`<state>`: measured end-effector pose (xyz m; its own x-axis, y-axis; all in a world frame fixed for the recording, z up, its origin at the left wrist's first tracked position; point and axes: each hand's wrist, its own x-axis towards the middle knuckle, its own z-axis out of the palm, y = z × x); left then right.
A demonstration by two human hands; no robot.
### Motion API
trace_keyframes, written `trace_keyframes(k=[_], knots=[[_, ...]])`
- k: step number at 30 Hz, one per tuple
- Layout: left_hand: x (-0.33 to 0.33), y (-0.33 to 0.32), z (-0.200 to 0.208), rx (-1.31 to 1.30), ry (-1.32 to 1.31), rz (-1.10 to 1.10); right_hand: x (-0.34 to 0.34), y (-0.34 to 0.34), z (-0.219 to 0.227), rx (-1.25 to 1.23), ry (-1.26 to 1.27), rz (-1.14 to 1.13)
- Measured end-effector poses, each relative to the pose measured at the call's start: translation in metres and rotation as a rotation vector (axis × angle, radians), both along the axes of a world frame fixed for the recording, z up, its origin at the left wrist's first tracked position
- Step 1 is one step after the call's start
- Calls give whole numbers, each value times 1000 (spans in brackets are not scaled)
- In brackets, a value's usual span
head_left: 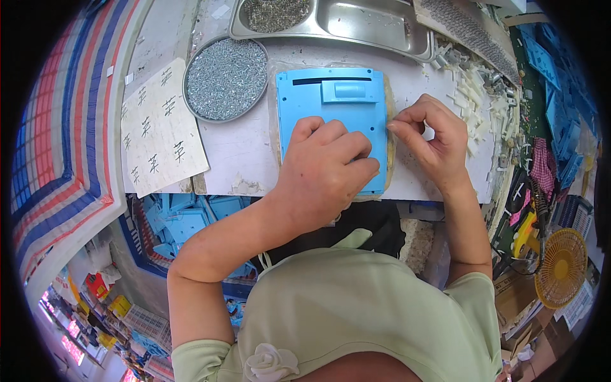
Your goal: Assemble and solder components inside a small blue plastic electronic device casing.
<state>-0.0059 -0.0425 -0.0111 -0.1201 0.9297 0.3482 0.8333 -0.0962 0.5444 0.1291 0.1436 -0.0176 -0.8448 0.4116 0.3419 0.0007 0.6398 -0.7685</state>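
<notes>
Workshop, small-parts assembly; one bench in crowded premises.
Comprises: worktable [238,149], worn; round dish [219,120] of small metal screws [227,77]; compartmented steel tray [369,22], small metal pieces [277,14] in one section; white plastic parts [471,95], loose heap; blue plastic panel [299,111] on the tabletop; further blue pieces [184,224], piled below; more blue plastic parts [566,121], stacked right.
</notes>
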Motion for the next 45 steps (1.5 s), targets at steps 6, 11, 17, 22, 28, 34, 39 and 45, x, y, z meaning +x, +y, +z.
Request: trace_keyframes(k=[6, 11, 17, 22, 28, 34, 39, 45], knots=[[-7, 2, 7, -1, -39, -20, 1, -1, 3, -15, -13, 2], [-14, -17, 8, 28, -31, 59, 4, 1, 5, -18, 4, 0], [-3, -24, 1, 79, 19, 18, -3, 1, 3, 10, -5, 12], [6, -27, -6, 87, 96, -2, -4, 0, 7, 2, -5, 24], [4, -22, -3, 50, 100, -2, 1, -1, 7, -6, -38, -10], [-1, -21, 6, -42, -12, 15, -7, -2, 9, 13, -65, 31], [-25, -38, 19, -49, 27, 141, -15, -4, 4, 192, -60, 144], [-142, -44, -11, 26, 254, 589, -19, 0, -3, 262, -16, 204]])
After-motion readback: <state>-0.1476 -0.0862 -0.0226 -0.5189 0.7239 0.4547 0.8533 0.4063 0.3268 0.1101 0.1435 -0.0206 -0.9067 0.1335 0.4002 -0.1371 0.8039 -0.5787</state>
